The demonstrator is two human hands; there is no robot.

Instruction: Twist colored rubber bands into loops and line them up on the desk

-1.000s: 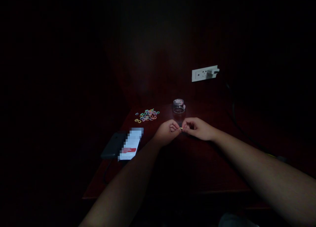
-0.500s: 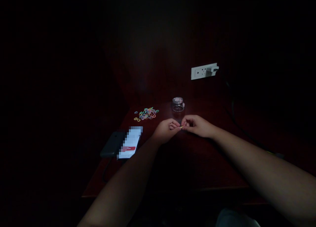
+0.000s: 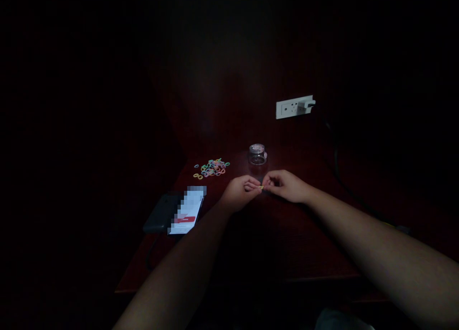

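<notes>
Left hand (image 3: pixel 239 192) and right hand (image 3: pixel 285 185) meet fingertip to fingertip over the dark red table (image 3: pixel 287 244), both pinched closed on one small yellowish band (image 3: pixel 261 187) held between them just above the tabletop. Just beyond the hands stands a small clear jar (image 3: pixel 257 154). A scatter of coloured bands (image 3: pixel 212 168) lies to its left. Nearer the person's left forearm rest a dark phone (image 3: pixel 159 218) and a white card (image 3: pixel 187 212), touching. A wall socket (image 3: pixel 293 107) with a plug sits behind.
</notes>
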